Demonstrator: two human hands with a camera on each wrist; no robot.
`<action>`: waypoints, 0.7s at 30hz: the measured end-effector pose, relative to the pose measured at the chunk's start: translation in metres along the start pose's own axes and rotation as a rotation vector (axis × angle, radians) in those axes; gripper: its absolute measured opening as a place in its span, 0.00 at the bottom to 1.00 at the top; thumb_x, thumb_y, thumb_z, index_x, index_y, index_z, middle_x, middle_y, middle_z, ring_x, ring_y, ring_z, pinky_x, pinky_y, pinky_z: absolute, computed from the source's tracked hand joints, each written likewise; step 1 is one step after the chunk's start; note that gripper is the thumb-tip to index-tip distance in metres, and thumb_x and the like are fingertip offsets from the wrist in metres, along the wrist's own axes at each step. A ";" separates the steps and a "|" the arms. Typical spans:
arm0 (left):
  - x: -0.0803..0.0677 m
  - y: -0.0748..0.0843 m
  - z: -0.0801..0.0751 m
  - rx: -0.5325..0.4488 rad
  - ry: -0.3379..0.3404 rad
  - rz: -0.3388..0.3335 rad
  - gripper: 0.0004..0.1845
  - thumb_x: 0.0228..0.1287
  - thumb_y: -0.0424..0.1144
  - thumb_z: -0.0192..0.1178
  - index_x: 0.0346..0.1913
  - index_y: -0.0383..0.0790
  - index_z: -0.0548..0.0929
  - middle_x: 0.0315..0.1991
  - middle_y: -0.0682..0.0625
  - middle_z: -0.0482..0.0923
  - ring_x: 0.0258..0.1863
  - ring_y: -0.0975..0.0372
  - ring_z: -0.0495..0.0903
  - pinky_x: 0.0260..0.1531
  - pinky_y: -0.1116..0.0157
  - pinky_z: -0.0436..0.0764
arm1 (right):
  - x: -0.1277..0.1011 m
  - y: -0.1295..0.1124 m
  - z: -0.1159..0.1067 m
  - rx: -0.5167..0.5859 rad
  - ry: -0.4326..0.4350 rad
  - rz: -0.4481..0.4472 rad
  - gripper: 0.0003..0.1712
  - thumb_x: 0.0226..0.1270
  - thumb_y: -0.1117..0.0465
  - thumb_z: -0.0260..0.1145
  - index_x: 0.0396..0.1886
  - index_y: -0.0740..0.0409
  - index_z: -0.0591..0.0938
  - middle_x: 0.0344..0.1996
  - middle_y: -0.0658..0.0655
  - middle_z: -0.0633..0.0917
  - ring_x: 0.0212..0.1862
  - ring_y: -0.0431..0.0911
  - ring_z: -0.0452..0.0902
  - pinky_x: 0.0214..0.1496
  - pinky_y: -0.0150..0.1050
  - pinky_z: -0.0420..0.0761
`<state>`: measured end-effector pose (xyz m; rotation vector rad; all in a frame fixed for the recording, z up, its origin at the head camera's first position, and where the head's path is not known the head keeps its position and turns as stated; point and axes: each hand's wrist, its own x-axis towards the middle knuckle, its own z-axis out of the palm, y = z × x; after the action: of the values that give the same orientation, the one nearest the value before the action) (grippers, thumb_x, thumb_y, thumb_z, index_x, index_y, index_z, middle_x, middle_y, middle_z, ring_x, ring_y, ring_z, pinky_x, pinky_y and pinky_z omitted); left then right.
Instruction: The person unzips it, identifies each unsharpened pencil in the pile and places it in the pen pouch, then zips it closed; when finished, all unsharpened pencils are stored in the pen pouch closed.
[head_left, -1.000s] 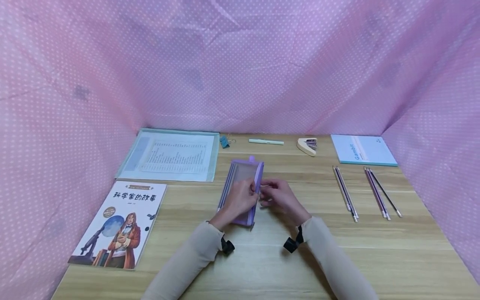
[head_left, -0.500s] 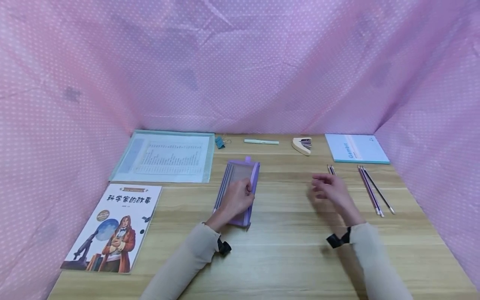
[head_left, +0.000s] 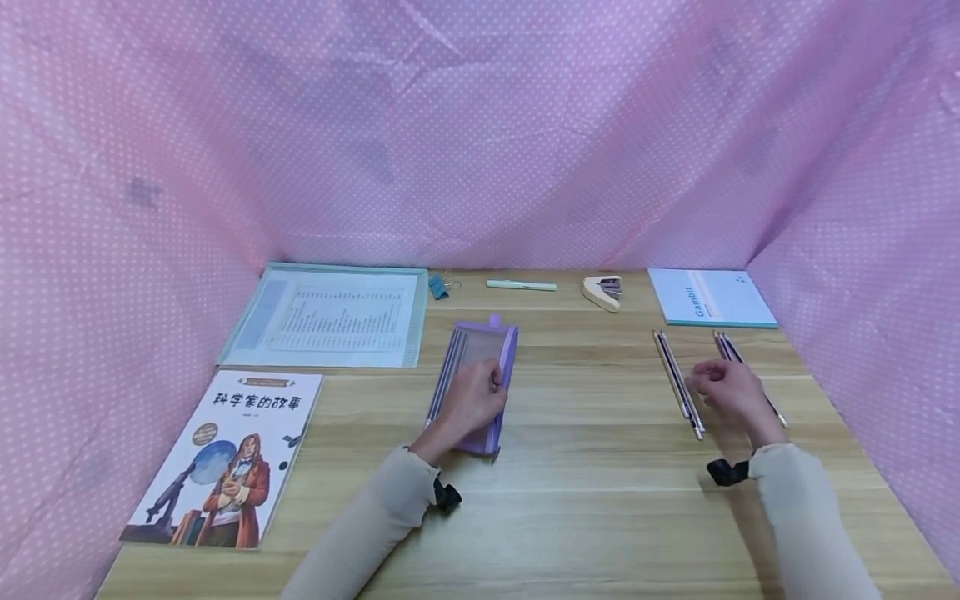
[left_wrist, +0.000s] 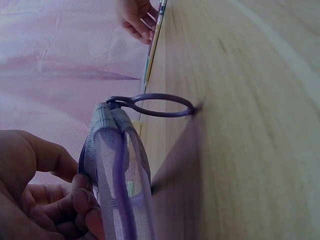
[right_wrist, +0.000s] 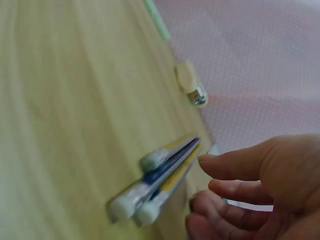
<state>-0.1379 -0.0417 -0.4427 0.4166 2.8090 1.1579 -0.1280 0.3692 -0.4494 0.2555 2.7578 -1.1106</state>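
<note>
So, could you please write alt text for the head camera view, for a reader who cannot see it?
A person's left hand holds a purple pencil case on a wooden desk, while the right hand hovers between two bundles of pencils. A book, a document folder and a notebook lie around, with pink dotted fabric behind.

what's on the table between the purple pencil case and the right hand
In the head view, one bundle of pencils lies just left of the right hand; the rest of the stretch back to the purple pencil case is bare table.

Pencil case (head_left: 474,379) mid-table — book (head_left: 225,458) left, pencils (head_left: 677,382) right.
</note>
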 end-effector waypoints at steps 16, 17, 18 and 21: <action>0.000 0.002 0.001 -0.005 -0.015 -0.010 0.04 0.56 0.26 0.61 0.31 0.37 0.79 0.27 0.46 0.82 0.20 0.64 0.76 0.17 0.76 0.71 | 0.008 0.020 -0.013 -0.240 0.114 -0.055 0.18 0.65 0.64 0.63 0.47 0.77 0.81 0.41 0.76 0.85 0.33 0.53 0.81 0.30 0.38 0.76; 0.000 0.002 0.001 -0.003 -0.016 -0.012 0.04 0.56 0.26 0.61 0.31 0.37 0.79 0.27 0.46 0.82 0.20 0.64 0.76 0.17 0.76 0.71 | 0.008 0.022 -0.014 -0.245 0.123 -0.049 0.18 0.65 0.63 0.63 0.47 0.77 0.81 0.42 0.76 0.85 0.34 0.55 0.81 0.31 0.40 0.77; 0.000 0.002 0.000 -0.002 -0.016 -0.015 0.04 0.56 0.26 0.61 0.31 0.37 0.79 0.26 0.46 0.81 0.20 0.64 0.76 0.17 0.76 0.71 | 0.007 0.023 -0.015 -0.252 0.134 -0.044 0.19 0.65 0.63 0.63 0.47 0.76 0.81 0.42 0.76 0.84 0.36 0.58 0.81 0.32 0.43 0.78; -0.001 0.003 0.000 0.002 -0.012 -0.017 0.04 0.57 0.27 0.62 0.30 0.38 0.78 0.26 0.47 0.81 0.20 0.65 0.76 0.17 0.76 0.71 | 0.005 0.022 -0.015 -0.280 0.204 -0.050 0.18 0.65 0.63 0.63 0.47 0.75 0.82 0.43 0.76 0.85 0.39 0.62 0.82 0.35 0.46 0.79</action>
<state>-0.1367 -0.0397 -0.4409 0.3979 2.7981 1.1453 -0.1291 0.3954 -0.4543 0.2792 3.0707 -0.7293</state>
